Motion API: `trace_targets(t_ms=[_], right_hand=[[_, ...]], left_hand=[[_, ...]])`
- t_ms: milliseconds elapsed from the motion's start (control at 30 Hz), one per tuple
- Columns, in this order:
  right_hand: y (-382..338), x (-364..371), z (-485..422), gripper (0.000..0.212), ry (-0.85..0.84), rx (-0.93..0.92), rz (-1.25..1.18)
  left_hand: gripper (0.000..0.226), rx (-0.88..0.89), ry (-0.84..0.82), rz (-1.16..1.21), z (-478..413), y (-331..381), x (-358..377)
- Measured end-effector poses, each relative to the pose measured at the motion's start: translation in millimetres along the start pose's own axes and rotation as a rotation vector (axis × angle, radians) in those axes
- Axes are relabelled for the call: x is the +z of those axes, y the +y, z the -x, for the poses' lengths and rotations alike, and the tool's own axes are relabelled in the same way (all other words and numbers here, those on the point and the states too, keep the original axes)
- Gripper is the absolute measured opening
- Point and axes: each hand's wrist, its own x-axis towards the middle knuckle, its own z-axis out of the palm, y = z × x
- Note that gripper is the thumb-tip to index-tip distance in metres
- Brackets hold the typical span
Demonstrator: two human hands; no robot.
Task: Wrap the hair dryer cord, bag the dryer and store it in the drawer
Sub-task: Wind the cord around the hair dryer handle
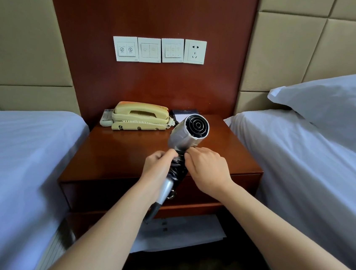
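Note:
A silver hair dryer (187,134) is held in the air above the front of the wooden nightstand (126,153), its round rear grille facing me. Black cord (178,168) is wound in coils around the upper part of its silver handle. My left hand (157,165) grips the handle from the left, fingers on the coils. My right hand (206,168) pinches the cord at the top of the handle, just under the dryer's body. The nightstand's drawer (104,195) is shut below the hands. No bag is in view.
A cream telephone (140,116) and a remote (106,117) sit at the back of the nightstand, with a dark notepad (182,114) beside them. Beds with white sheets flank it, left (16,161) and right (300,169). Switches and a socket (194,52) are on the wall. White paper (180,231) lies on the lower shelf.

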Motion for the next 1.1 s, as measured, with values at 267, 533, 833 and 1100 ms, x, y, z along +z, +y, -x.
trace_targets(t_ms=[267,533,833,1100], right_hand=[[-2,-3,-4,0.029,0.091,0.145,-0.201],[-1,0,-3,0.024,0.079,0.183,-0.279],[0,-4,-5,0.018,0.107,0.16,-0.372],[-3,-9,-13,0.016,0.205,0.084,-0.296]], left_hand=[[0.022,0.025,-0.017,0.13,-3,3,4],[0.02,0.026,0.013,0.192,-1,3,12],[0.024,0.009,-0.004,0.169,2,8,14],[0.024,0.012,-0.079,0.194,5,16,11]])
